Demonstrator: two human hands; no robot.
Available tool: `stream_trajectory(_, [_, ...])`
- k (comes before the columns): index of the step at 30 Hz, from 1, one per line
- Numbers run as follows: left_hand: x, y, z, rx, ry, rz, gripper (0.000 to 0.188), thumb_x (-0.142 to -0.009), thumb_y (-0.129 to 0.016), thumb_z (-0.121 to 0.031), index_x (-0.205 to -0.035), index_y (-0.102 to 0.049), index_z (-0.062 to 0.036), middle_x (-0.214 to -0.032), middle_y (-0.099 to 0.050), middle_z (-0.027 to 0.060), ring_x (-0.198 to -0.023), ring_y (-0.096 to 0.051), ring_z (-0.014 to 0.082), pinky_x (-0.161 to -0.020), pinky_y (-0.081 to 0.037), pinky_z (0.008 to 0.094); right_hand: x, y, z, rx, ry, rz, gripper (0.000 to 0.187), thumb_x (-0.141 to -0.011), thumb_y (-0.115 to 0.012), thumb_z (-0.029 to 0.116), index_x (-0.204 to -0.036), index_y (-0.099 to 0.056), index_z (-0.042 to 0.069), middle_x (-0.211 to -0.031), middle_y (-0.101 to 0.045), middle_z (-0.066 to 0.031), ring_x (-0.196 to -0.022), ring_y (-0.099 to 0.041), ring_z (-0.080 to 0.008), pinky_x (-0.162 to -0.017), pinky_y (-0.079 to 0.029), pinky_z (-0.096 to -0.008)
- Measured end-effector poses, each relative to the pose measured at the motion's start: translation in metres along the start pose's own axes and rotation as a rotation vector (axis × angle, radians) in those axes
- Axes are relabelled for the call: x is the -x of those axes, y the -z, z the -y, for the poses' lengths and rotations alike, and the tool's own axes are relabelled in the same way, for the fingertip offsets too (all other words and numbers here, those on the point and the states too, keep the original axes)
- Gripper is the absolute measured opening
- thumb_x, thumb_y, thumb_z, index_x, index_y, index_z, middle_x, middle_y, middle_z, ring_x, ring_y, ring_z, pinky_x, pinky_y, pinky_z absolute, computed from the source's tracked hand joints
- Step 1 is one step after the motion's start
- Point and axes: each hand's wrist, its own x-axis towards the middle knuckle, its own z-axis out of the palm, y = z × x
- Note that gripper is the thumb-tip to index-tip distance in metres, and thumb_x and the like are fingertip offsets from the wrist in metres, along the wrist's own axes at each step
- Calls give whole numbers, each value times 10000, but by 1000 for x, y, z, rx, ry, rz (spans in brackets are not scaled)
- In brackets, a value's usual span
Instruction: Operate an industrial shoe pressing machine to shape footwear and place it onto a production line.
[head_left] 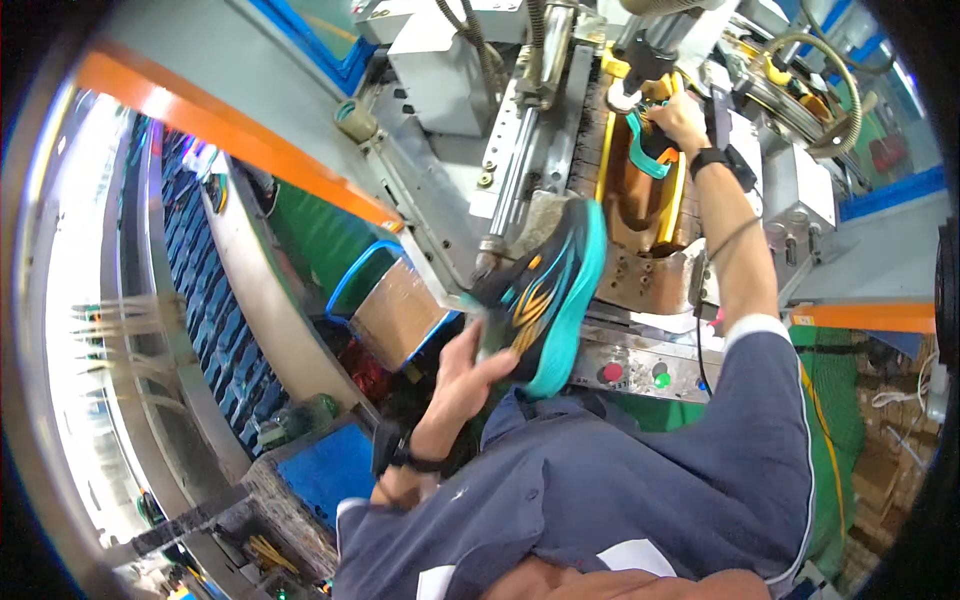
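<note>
My left hand (465, 385) grips a sneaker (545, 305) at one end, with the thumb lying along its side. The shoe has a black upper with orange and blue markings and a thick teal sole, and it hangs tilted in front of the machine. My right hand (682, 122) reaches far into the machine, its fingers closed at the top of a teal and orange curved piece (645, 150). That piece sits over a brown mould-like trough (635, 200) between yellow side pads (672, 195). The fingertips are partly hidden.
Metal cylinders and rods (520, 160) surround the trough. A control panel with red and green buttons (612, 372) faces me. Left of it stand an orange frame bar (240, 140), a blue-rimmed bin (340, 290) and a conveyor (215, 290). A dark cable (703, 330) hangs beside my right arm.
</note>
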Motion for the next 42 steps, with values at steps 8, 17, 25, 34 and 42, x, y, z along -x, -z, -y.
stream_trajectory(8, [148,20,72,213,-189,-525,536,-829,-646,-85,-1301,-442,67,-1198,-578,121,-1041,-595,203,-956,-456,353,30,-62,10,1555,841,-142,258,-793,-582,176,-882,-645,-58,-881,-647,-263,-771,-660,-334,-714,-541,-446])
stream_trajectory(17, [237,-8,237,840,-95,-1021,382,-853,-644,-79,-1206,-550,34,-1049,-632,127,-924,-640,226,-767,-534,350,377,-79,85,-452,962,367,170,-857,-615,116,-1000,-622,25,-910,-615,-141,-839,-593,-291,-724,-474,-378])
stream_trajectory(25, [348,-20,344,893,-190,-1760,281,-809,-671,-107,-1041,-584,26,-1000,-627,122,-820,-626,293,-721,-516,476,426,-156,57,-365,1108,543,175,-884,-556,175,-996,-629,62,-934,-595,-142,-875,-573,-330,-780,-456,-406])
stream_trajectory(34, [510,92,455,1174,-500,-2095,409,-770,-699,-134,-1099,-529,40,-995,-589,193,-803,-635,344,-671,-562,486,416,-151,110,-288,849,496,282,-857,-602,195,-1066,-640,10,-1026,-651,-152,-895,-632,-285,-796,-495,-367])
stream_trajectory(42, [645,238,593,-696,853,-2069,267,-772,-665,-227,-974,-618,-59,-814,-631,215,-737,-600,404,-625,-491,497,552,3,403,-865,1185,270,200,-938,-577,155,-1017,-620,-24,-957,-643,-95,-889,-601,-178,-808,-488,-305])
